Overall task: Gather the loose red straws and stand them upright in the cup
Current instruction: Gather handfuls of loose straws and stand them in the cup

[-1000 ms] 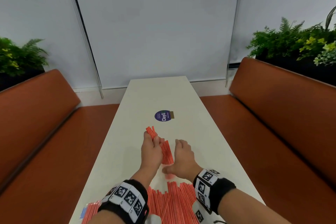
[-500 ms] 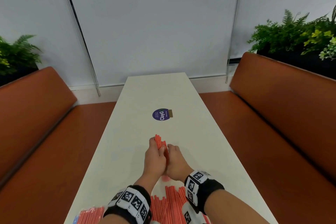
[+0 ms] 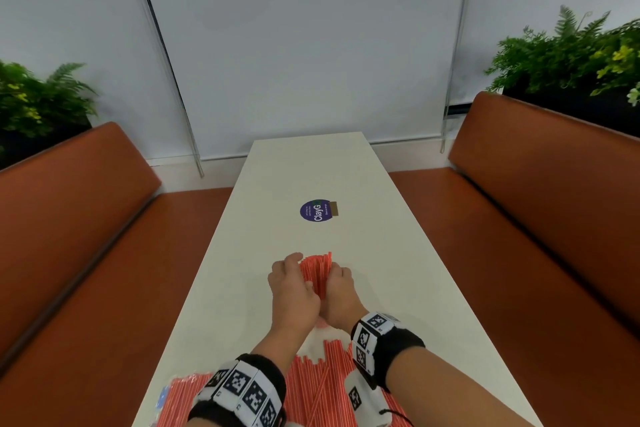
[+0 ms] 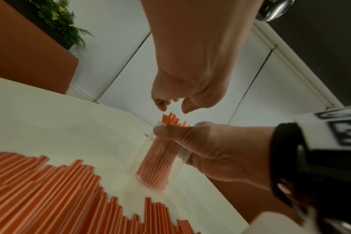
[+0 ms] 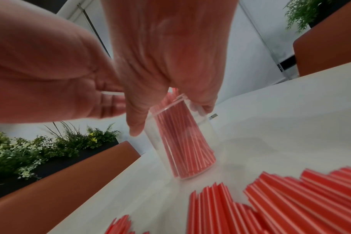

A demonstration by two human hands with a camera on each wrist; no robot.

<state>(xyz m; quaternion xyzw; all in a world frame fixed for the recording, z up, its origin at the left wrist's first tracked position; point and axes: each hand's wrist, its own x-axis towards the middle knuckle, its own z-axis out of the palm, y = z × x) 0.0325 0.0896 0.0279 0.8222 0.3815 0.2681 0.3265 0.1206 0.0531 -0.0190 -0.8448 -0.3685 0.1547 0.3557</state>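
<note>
head: straws (image 3: 317, 269) between hands (cupped)

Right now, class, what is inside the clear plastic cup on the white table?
The clear plastic cup holds a bundle of red straws, their tips poking above its rim. The right hand covers part of the cup's wall.

Person's wearing black wristbands (image 3: 398, 347) on both bare forearms, each carrying white blocks w/ black square-code markers (image 3: 242, 388); thin black cord (image 3: 396, 416) hanging off right one.
</note>
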